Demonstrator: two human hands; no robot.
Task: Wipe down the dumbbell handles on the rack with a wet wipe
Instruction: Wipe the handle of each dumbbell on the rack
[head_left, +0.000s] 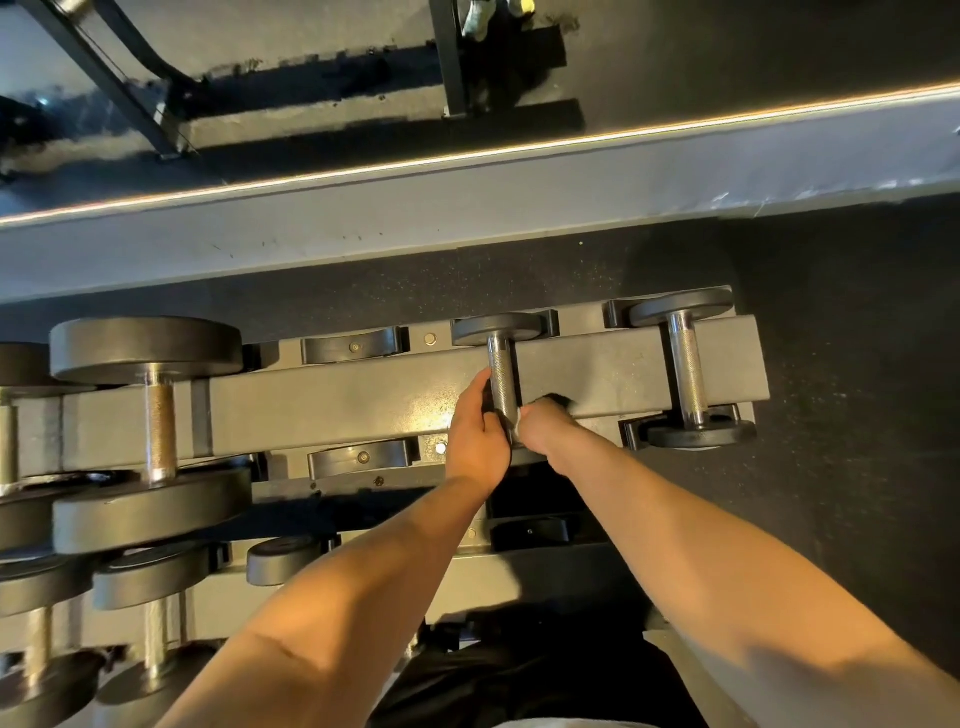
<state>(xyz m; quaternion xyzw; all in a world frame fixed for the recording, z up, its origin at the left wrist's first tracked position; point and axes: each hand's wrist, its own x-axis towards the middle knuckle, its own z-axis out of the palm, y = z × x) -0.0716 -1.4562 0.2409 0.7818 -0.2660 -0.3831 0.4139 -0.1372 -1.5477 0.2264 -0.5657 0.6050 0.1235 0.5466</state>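
A small dumbbell with a knurled steel handle (502, 375) lies across the top tier of the dark rack (332, 410). My left hand (477, 436) rests against the left side of the handle's near end. My right hand (545, 423) is closed around that near end, and a sliver of white wet wipe (518, 422) shows between its fingers and the steel. The dumbbell's near head is hidden under my hands. Another small dumbbell (687, 371) lies at the rack's right end.
Larger dumbbells (150, 431) fill the left part of the top tier, and more sit on the lower tier (150, 618). Two empty cradles (353, 345) lie between them and my hands. A grey ledge (467, 218) and a mirror run behind the rack.
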